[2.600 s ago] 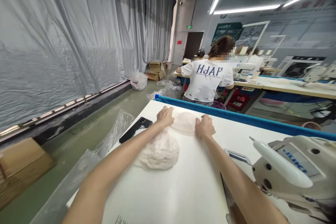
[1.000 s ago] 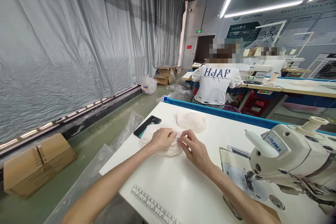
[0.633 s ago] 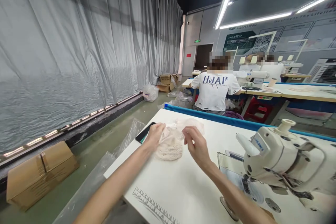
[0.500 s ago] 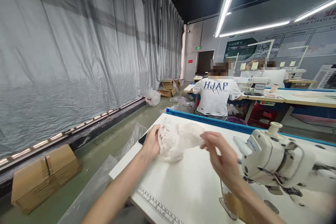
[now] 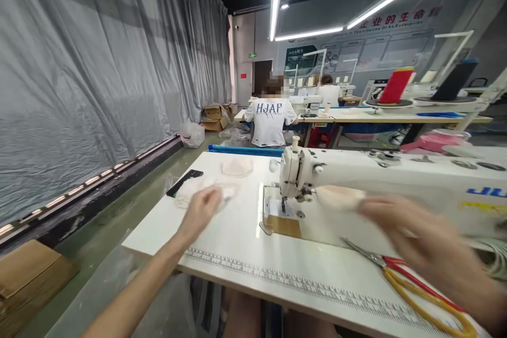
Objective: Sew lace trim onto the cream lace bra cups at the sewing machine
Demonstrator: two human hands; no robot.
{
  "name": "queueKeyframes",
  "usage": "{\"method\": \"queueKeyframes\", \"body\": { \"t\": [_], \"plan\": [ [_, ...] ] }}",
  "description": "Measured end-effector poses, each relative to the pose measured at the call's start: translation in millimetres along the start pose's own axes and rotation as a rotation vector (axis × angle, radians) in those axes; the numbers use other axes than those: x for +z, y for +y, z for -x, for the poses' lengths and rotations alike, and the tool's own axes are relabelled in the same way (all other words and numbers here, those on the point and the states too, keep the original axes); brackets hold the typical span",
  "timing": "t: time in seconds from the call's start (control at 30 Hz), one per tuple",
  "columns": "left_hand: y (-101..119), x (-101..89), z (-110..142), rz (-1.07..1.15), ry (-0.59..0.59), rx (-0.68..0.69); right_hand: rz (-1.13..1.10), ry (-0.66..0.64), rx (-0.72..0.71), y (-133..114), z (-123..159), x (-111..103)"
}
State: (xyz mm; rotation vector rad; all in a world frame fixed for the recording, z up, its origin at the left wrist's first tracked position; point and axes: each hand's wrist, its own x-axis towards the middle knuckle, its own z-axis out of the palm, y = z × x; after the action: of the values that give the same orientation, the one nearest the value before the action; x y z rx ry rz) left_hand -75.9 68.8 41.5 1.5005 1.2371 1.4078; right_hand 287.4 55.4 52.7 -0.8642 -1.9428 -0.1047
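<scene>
My left hand [image 5: 201,208] is closed over the left part of the white table, its fingers pinched on a thin pale fabric piece [image 5: 228,193] that is smeared by motion. Beside it a crumpled off-white lace piece [image 5: 186,193] lies against a black phone-like slab [image 5: 190,178]. Another pale pink fabric piece [image 5: 237,167] lies farther back. My right hand [image 5: 420,232], blurred, grips the end of a cream fabric piece [image 5: 339,197] in front of the sewing machine [image 5: 295,171]. Below that hand are scissors [image 5: 376,259] with red and yellow handles.
A printed ruler [image 5: 277,274] runs along the table's [image 5: 237,237] front edge. Thread cones [image 5: 396,86] stand behind the machine. Cardboard boxes [image 5: 31,274] and plastic bags [image 5: 192,133] are on the floor at left. A person in a white shirt [image 5: 271,121] sits ahead.
The view has swung right, bringing the whole machine and scissors into sight. My hands have moved far apart; the right has gone rightward with a cream piece. Pale pieces now lie on the table.
</scene>
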Motion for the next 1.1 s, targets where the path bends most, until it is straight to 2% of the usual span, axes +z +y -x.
{"method": "queueKeyframes", "body": {
  "t": [0.03,0.07,0.1,0.13,0.2,0.3,0.4,0.53,0.67,0.73,0.77,0.83,0.93,1.0,1.1],
  "plan": [
    [-4,13.8,4,-0.164,-0.15,0.046,0.034,-0.203,-0.092,-5,0,13],
    [-11,26.6,9,-0.306,-0.297,0.091,0.035,-0.41,-0.125,-8,3,25],
    [-19,37.3,14,-0.429,-0.434,0.142,0.05,-0.536,-0.09,-8,8,34],
    [-27,45.2,18,-0.535,-0.539,0.199,0.065,-0.576,-0.044,-5,17,40],
    [-44,51.9,25,-0.702,-0.668,0.321,0.134,-0.515,0.093,10,42,37],
    [-62,47.9,27,-0.81,-0.726,0.435,0.365,-0.354,0.245,34,90,6],
    [-68,44.9,24,-0.859,-0.724,0.497,0.505,-0.416,0.241,50,130,-23],
    [-71,50.5,25,-0.876,-0.685,0.565,0.599,-0.471,0.198,64,155,-37],
    [-78,56.2,26,-0.875,-0.713,0.591,0.714,-0.395,0.2,62,143,-24],
    [-80,58.7,25,-0.907,-0.754,0.573,0.643,-0.338,0.182,49,125,-2],
    [-80,60.1,24,-0.926,-0.773,0.558,0.556,-0.351,0.157,40,114,12],
    [-78,62.8,21,-0.953,-0.809,0.522,0.391,-0.403,0.09,22,93,43],
    [-69,65.0,14,-0.937,-0.896,0.465,0.295,-0.62,0.073,8,74,81],
    [-64,65.1,9,-0.909,-0.982,0.434,0.28,-0.748,0.07,9,72,92],
    [-61,64.5,1,-0.894,-1.077,0.395,0.202,-0.891,0.064,19,79,88]
  ]
}}
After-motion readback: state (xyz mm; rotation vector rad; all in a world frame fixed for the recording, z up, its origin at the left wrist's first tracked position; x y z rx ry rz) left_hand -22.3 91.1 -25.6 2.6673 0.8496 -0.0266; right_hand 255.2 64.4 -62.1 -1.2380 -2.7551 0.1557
